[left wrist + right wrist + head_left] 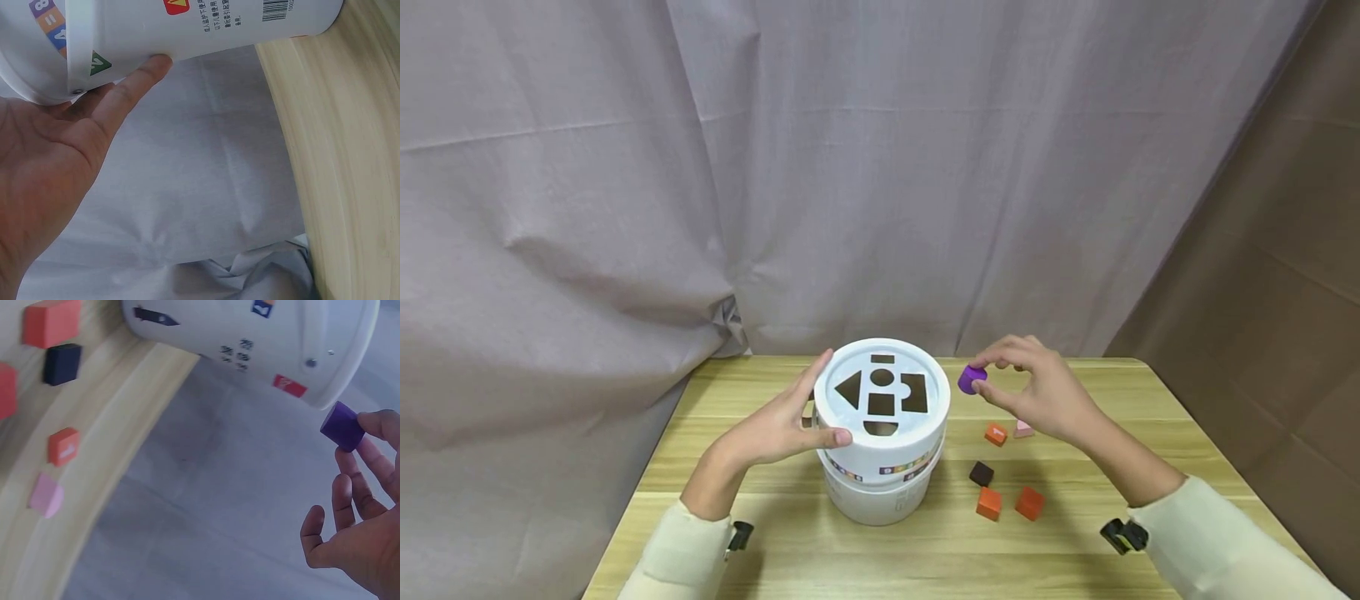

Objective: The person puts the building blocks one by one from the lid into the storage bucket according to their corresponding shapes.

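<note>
A white shape-sorter bucket (880, 467) stands mid-table, its lid (881, 392) cut with several shaped holes. My left hand (786, 425) rests against the bucket's left side, fingers straight along the lid rim; the left wrist view shows the fingers (134, 81) touching the white wall (187, 25). My right hand (1037, 387) hovers just right of the lid and pinches a purple cylinder block (972, 379) between thumb and fingertips. The right wrist view shows that purple block (342, 427) close to the bucket's rim (325, 362).
Loose blocks lie on the wooden table (1075, 533) right of the bucket: two orange ones (989, 503) (1029, 503), a dark brown one (981, 473), a small orange one (996, 434) and a pink one (1023, 430). A grey curtain (775, 167) hangs behind.
</note>
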